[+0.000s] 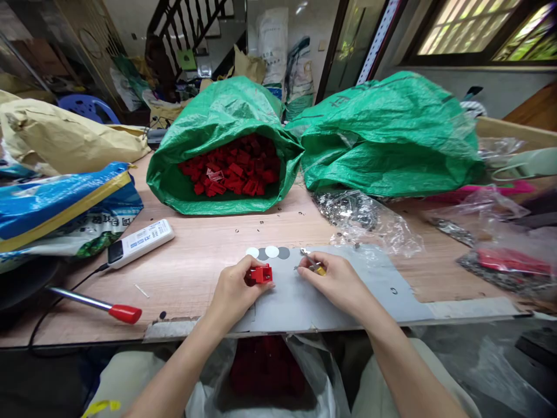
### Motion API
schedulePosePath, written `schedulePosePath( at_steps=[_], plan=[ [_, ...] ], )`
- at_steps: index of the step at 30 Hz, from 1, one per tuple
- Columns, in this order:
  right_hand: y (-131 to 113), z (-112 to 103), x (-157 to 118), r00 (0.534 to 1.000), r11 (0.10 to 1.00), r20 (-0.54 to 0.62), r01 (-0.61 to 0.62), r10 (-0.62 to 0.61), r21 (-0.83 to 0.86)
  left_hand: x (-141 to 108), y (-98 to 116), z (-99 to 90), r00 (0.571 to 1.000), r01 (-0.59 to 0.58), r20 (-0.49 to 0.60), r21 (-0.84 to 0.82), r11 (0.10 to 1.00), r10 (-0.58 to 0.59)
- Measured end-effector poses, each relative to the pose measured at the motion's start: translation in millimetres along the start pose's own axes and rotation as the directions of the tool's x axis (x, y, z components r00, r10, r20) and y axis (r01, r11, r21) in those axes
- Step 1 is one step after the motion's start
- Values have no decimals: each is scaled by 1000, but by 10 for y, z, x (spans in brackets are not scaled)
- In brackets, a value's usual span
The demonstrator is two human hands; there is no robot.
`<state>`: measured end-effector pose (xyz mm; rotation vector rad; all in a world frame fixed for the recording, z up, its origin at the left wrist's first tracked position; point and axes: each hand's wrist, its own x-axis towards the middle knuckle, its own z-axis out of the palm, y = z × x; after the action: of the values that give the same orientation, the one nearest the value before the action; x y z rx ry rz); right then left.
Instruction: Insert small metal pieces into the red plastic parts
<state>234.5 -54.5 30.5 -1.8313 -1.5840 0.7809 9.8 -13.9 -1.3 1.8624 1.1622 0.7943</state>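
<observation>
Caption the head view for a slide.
Left hand holding a red part, right hand a yellow-and-metal tool, facing a green sack of red pieces.

The wood-grained surface [204, 241] bears a grey sheet [317, 307] at five o'clock, one green sack [235, 107] at eleven, a second [387, 136] at two, a white device [145, 241] at nine.

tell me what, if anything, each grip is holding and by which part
The left grip holds a red piece by its left end and near edge. The right grip holds a yellow-and-metal item; the exact spot is hidden.
</observation>
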Motion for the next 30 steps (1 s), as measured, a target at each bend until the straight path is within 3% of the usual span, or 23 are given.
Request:
schedulePosePath(
  at_steps=[4,12,18,22,30],
  plan=[
    [-110,156,27,995,999,87,43,-44,14,-3,5,-3,1000,-15,0,-7,1000,15],
    [-32,148,169,995,993,3,97,-97,-69,-25,21,-6,998,-55,-18,15,998,55],
    [-132,249,155,991,993,74,117,-115,-22,-17,20,-3,999,-47,-25,30,998,47],
    [-193,292,149,993,993,35,111,-109,-40,-13,7,2,998,-45,-35,20,999,46],
    [-127,268,194,993,997,88,72,-73,19,-20,16,-8,998,-50,-33,28,998,51]
  ],
)
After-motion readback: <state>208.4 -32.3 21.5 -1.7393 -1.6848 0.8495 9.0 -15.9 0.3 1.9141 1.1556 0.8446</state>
